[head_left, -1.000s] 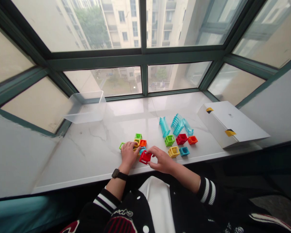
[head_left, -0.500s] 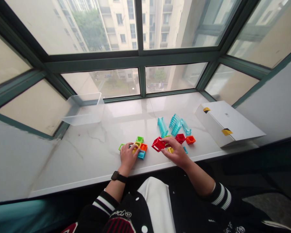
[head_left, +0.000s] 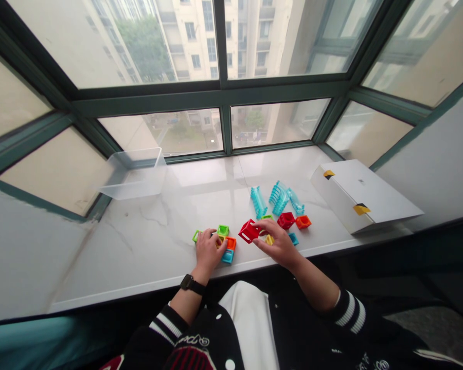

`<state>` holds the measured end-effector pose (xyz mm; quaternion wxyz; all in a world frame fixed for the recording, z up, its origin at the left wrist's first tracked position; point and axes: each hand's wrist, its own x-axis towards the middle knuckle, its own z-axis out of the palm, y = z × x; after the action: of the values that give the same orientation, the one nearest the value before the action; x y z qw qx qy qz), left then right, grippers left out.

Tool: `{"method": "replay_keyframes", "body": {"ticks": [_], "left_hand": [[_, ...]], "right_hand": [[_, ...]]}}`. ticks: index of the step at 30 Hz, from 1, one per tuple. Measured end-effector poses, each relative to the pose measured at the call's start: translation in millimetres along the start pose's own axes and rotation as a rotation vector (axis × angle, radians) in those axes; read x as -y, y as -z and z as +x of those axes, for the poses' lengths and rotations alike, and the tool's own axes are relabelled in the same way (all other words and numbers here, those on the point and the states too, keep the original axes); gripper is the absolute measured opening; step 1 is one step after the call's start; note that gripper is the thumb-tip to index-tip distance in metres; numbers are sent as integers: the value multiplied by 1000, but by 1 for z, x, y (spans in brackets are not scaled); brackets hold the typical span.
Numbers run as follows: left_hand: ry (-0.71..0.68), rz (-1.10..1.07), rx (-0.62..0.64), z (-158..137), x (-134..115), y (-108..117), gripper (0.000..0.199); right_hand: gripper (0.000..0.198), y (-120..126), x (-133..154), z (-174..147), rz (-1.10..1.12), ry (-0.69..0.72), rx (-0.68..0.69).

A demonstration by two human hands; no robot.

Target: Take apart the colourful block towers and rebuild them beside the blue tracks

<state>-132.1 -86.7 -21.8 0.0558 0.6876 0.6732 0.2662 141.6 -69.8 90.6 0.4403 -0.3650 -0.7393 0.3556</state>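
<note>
Red plastic hollow cube (head_left: 249,230) sits pinched in the fingertips of the person's right hand (head_left: 277,245), raised slightly above the white marble sill (head_left: 154,231) near its front edge, about midway along. The grasp is firm, thumb on the near side and fingers on top. Just beyond and partly under that hand lie a yellow cube (head_left: 269,239), a blue cube (head_left: 293,238), a second red cube (head_left: 286,220) and an orange cube (head_left: 303,222), with a green cube (head_left: 266,218) half hidden behind the fingers. Further back lie pale blue ribbed plastic track pieces (head_left: 280,198).

Left of the held cube, the left hand (head_left: 208,253) rests palm down on a cluster of joined cubes (head_left: 224,239), green, orange and blue showing, with a green piece (head_left: 196,236) at its left side. Fingers are curled over the cluster, pressing rather than lifting; a black watch (head_left: 192,284) is on the wrist.

At the sill's right end lies a flat white cardboard box (head_left: 364,198) with yellow-and-black tape tabs. At the back left corner stands a clear plastic tub (head_left: 133,173) against the window frame.
</note>
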Motion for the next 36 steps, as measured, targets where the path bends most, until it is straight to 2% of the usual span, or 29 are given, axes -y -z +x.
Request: {"method": "replay_keyframes", "body": {"ticks": [9,14,19,22,26,30,33,36], "left_hand": [[-4,-70,-6,1,0,-7,31],[116,-392,-62,6,4,-2,16],[281,-725,-216,9,17,18,22],[347,-836,-277,9,17,30,24],[349,-930,-292,7,4,42,26],[304,-1016,-188,5,-25,52,29],[235,-1108,2,3,-48,55,34],[179,-1224,211,-2,-65,49,49]], "right_hand": [[33,-8,-4,-2,15,16,36],[33,-10,-2,-2,11,36,39],[32,-9,-3,-3,8,43,29],[32,-11,-4,-3,2,41,24],[30,-13,-2,-3,5,45,27],[26,-13,1,-3,-5,56,40],[27,-14,1,-4,-8,54,41],[28,-16,0,-5,8,50,56]]}}
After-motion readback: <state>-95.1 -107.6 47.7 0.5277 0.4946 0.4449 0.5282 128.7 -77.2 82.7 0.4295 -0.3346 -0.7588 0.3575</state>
